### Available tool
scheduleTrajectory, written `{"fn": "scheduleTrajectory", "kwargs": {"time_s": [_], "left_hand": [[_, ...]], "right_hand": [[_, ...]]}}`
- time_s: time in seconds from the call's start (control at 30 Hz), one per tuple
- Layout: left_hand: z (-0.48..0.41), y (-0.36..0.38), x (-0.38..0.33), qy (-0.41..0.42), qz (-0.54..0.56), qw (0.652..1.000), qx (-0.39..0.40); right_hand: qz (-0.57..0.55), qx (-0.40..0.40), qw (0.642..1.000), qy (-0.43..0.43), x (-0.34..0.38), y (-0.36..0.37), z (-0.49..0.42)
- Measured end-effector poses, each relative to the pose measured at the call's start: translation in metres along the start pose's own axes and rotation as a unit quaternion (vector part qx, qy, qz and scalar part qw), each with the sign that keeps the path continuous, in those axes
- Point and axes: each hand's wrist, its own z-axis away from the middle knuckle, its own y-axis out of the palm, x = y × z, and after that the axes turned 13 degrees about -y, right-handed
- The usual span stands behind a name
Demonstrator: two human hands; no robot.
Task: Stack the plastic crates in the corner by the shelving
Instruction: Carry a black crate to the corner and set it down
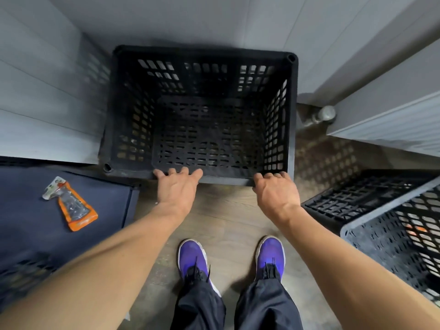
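Observation:
A black perforated plastic crate (133, 120) stands open-topped in the corner between grey panelled walls. Both my hands are on its near rim. My left hand (177, 186) grips the rim left of centre, fingers curled over the edge. My right hand (276, 190) grips the rim near the right corner the same way. The fingertips of both hands are hidden inside the rim. Two more black crates are at the right: one low on the floor (352, 201), another closer and higher (395, 236).
A dark blue surface (35, 225) at the left carries an orange and clear wrapper (71, 207). A grey door with a round knob (327, 114) stands at the right. My purple shoes (191, 256) are on the wooden floor (226, 215).

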Motion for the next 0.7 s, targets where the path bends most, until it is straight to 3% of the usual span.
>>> {"fn": "scheduleTrajectory", "kwargs": {"time_s": [0.33, 0.57, 0.7], "left_hand": [[-0.003, -0.004, -0.022, 0.042, 0.003, 0.999, -0.011], [0.007, -0.017, -0.036, 0.028, 0.006, 1.0, 0.0], [0.035, -0.025, -0.054, 0.064, 0.075, 0.995, -0.027]], "right_hand": [[0.005, 0.031, 0.999, 0.026, -0.019, 0.008, 0.02], [-0.014, 0.043, 0.998, 0.043, -0.021, 0.007, 0.026], [-0.033, 0.036, 0.998, 0.039, -0.008, 0.002, 0.039]]}}
